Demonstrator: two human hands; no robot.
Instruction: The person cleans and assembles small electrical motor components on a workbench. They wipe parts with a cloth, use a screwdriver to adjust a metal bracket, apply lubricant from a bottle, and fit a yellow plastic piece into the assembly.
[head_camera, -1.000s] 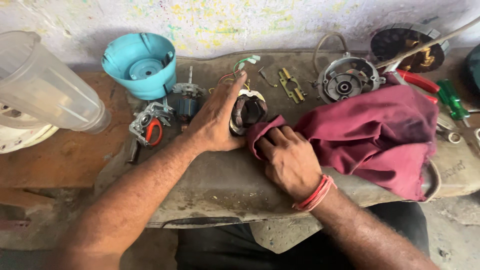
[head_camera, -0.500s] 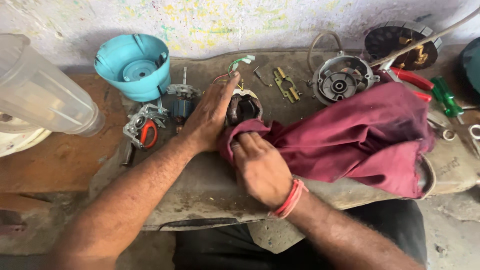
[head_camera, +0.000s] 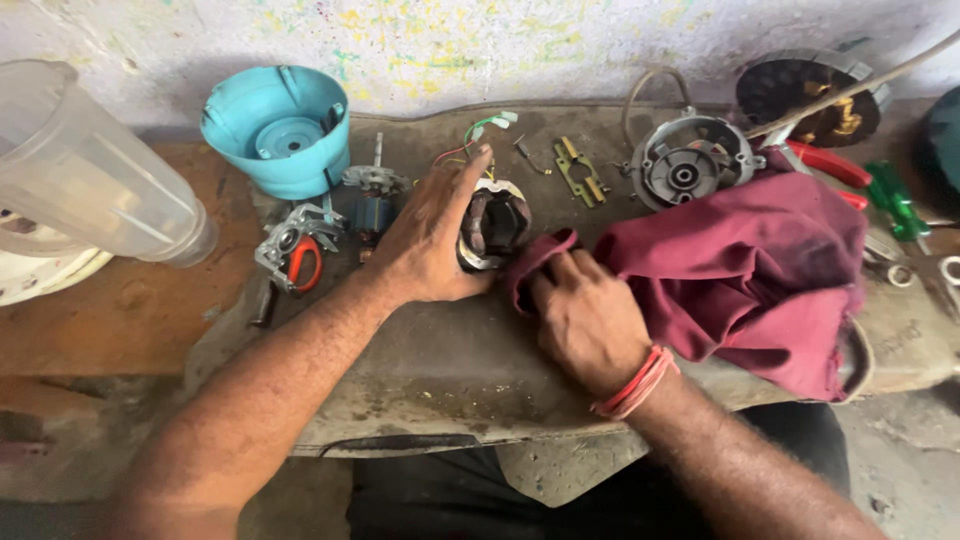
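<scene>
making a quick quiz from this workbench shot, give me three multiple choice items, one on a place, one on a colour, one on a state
1. Where does the turquoise housing sit relative to the motor stator?
A. to its left, nearer the wall
B. on top of it
C. under the cloth

2. What colour is the cloth?
A. white
B. maroon
C. yellow

3. What is the left hand doing?
A. hanging free in the air
B. lifting the clear jar
C. resting on the motor stator

Answers:
1 A: the turquoise housing stands left of the motor stator, by the wall.
2 B: the cloth under the right hand is maroon.
3 C: the left hand lies against the stator on the bench.
</scene>
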